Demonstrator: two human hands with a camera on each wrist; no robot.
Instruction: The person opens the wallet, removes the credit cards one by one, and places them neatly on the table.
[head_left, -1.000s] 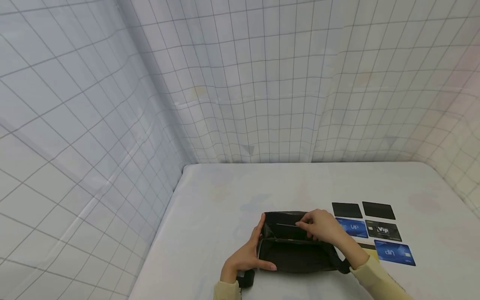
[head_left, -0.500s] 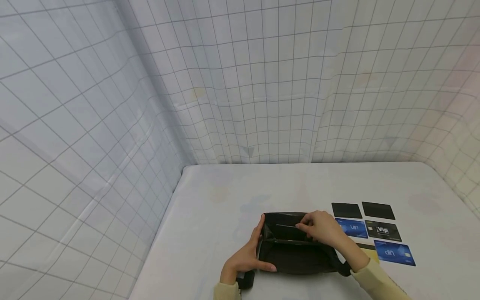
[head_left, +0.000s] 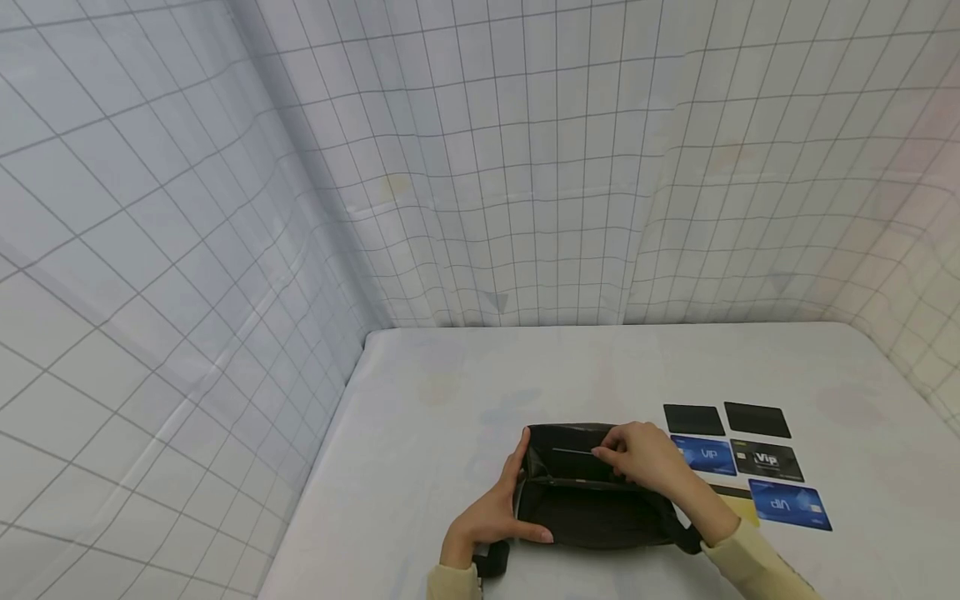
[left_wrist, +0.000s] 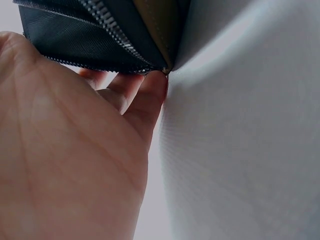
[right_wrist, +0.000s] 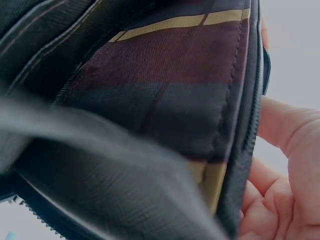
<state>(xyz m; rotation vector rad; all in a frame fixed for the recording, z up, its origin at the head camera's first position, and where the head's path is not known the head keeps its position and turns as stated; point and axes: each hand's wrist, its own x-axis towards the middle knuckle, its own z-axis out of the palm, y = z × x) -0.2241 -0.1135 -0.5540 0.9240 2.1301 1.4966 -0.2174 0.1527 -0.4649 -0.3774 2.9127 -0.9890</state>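
Note:
A black zip wallet (head_left: 600, 518) stands spread open in the head view, its compartments facing up. My left hand (head_left: 491, 508) grips the wallet's left end, thumb at the near edge and fingers along the side; the left wrist view has these fingers against the zipped edge of the wallet (left_wrist: 65, 35). Inside the rear compartment, my right hand (head_left: 645, 454) pinches what looks like a card (head_left: 573, 451), of which only a thin pale edge shows. In the right wrist view, my right hand (right_wrist: 287, 165) is beside the striped lining of the wallet (right_wrist: 160, 65).
Right of the wallet lie two black cards (head_left: 693, 420) (head_left: 757, 420), two blue VIP cards (head_left: 708, 455) (head_left: 789, 505), a dark Vip card (head_left: 767, 461) and a partly covered yellow-and-black card (head_left: 738, 504). The white table (head_left: 390, 433) meets a gridded curtain (head_left: 510, 208) behind.
Almost nothing differs. Both hands keep their places on and in the wallet, and the loose cards lie where they were.

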